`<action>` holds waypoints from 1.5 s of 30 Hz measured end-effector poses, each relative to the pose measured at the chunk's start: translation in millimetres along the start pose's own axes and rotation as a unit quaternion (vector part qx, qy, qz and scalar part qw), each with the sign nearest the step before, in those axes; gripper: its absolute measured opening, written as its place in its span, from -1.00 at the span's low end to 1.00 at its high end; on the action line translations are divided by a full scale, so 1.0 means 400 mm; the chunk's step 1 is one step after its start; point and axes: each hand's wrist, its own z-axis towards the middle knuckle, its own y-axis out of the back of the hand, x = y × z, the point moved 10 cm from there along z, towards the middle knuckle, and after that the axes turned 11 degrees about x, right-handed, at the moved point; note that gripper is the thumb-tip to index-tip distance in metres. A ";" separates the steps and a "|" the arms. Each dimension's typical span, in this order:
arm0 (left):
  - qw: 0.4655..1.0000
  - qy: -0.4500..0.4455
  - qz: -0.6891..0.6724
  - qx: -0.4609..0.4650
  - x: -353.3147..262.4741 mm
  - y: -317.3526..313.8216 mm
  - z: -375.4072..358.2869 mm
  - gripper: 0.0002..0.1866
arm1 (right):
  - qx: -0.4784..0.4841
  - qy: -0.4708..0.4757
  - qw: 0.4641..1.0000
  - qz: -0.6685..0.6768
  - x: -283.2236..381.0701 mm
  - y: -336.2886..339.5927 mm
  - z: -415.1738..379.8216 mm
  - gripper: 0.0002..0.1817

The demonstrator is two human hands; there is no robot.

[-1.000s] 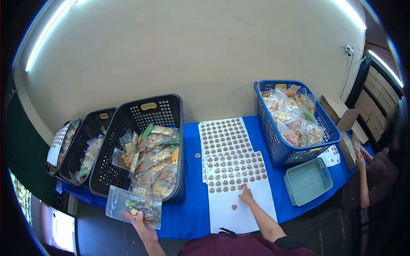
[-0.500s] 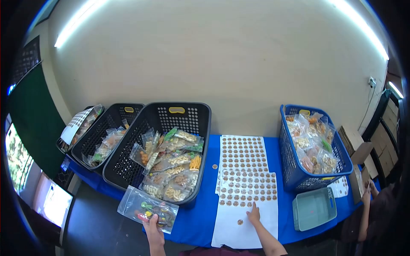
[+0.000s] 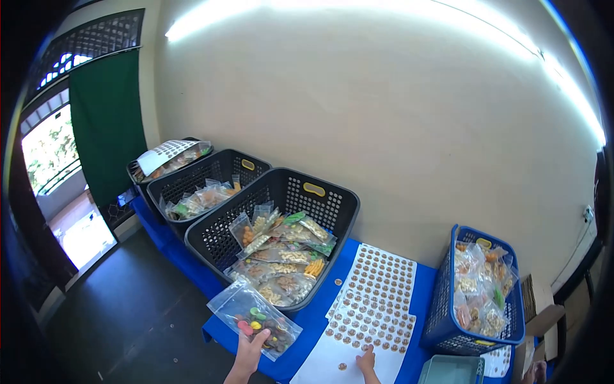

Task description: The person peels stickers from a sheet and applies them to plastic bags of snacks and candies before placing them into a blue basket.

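My left hand [image 3: 251,353] grips a clear zip bag [image 3: 238,304] by its lower edge, thumb on top. Red, green, yellow and dark brown pieces show through the plastic. On the blue-covered table lie overlapping white sheets of round brown stickers [image 3: 382,281]. At the lower row of the front sheet [image 3: 323,365], my right hand [image 3: 366,363] has its fingers drawn together on a sticker [image 3: 367,348]. A loose round sticker [image 3: 343,367] sits lower on that sheet's bare part. Another sticker [image 3: 338,281] is on the blue cloth [image 3: 348,255].
A large black basket [image 3: 211,240] of snack bags stands left of the sheets, with two more black baskets [image 3: 155,192] [image 3: 133,168] beyond. At right are a blue basket [image 3: 441,307] of bags, a grey-green tray [image 3: 451,370], cardboard [image 3: 543,320] and part of another person's hand [image 3: 538,371].
My view has swung left, so the table appears farther right and lower. The zip bag stays in my left hand. My right hand stays at the sheet's lower stickers, its fingers now more bunched.
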 end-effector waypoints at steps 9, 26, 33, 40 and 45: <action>0.999 -0.019 0.029 -0.037 0.000 -0.025 -0.076 -0.64 | 0.005 0.037 0.999 0.028 -0.013 -0.007 0.047 -0.36; 1.000 -0.004 0.013 -0.023 0.072 -0.141 -0.136 -0.72 | -0.037 0.137 0.916 0.375 -0.199 -0.002 -0.033 -0.87; 0.999 0.007 0.018 -0.039 0.139 -0.147 -0.107 -0.77 | -0.017 0.001 0.825 0.565 -0.372 0.027 -0.142 -0.89; 0.994 0.069 0.055 0.062 0.210 -0.281 -0.025 -0.75 | 0.011 -0.042 0.806 0.591 -0.364 0.038 -0.118 -0.86; 0.985 0.063 0.109 0.119 0.256 -0.352 0.031 -0.75 | 0.050 -0.086 0.753 0.650 -0.370 0.027 -0.105 -0.78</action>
